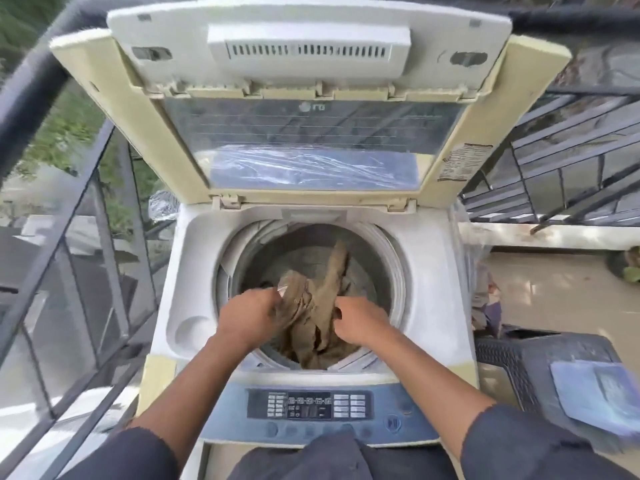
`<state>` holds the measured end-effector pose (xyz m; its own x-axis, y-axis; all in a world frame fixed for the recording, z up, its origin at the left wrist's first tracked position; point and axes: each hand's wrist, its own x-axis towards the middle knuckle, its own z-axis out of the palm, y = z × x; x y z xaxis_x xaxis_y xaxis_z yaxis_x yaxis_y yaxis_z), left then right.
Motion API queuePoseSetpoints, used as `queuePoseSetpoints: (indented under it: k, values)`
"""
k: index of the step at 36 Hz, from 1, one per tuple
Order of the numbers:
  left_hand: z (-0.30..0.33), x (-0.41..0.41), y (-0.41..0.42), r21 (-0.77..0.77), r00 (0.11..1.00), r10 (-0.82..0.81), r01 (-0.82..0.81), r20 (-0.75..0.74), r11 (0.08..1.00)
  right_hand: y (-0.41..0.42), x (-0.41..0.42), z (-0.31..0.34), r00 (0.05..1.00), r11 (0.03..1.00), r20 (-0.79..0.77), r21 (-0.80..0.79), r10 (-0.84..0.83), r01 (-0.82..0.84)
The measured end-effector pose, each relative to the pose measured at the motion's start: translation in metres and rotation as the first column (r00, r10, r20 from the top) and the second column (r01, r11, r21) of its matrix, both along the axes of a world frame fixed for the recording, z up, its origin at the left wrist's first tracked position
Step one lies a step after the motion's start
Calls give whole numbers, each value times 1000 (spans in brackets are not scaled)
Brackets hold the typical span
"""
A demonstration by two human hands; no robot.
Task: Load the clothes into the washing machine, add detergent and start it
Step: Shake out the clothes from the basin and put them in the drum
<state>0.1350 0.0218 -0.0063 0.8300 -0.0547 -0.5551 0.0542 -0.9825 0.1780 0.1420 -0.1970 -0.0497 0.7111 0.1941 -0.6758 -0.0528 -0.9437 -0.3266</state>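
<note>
Over the drum's point(388, 261) near rim, the left hand point(247, 315) and right hand point(360, 322) are pinching a tan garment point(322, 292); releasing it low should be keeping fabric inside.

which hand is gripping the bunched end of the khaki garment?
The left hand, at the drum's left side: its fingers grip the bunched end of the khaki garment. The right hand holds the cloth lower on the right.

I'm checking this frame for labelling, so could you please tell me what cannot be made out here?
- Control panel labels: too small and blurred, head view.
- Drum bottom: covered by the brown garment.
- Fingertips of left hand and right hand: buried in cloth.
</note>
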Motion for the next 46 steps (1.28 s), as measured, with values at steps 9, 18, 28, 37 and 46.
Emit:
queuePoseSetpoints:
  k: [9,18,28,37,46]
  values:
    - [-21,-2,16,0,996,-38,39,-78,999,11,-3,-4,994,991,-87,-114,62,-72]
    - [-6,3,-5,-272,996,-44,23,-72,962,-14,-10,40,974,981,129,65,-188,181]
    - [50,30,-92,-546,992,-13,81,126,834,-92,-11,83,730,806,363,389,-579,445]
    - [75,61,-218,-654,976,-96,202,194,729,-221,-10,81,445,565,352,585,-823,582]
    - [33,97,-370,-658,981,-193,157,18,736,-352,11,-24,560,598,211,299,-801,743]
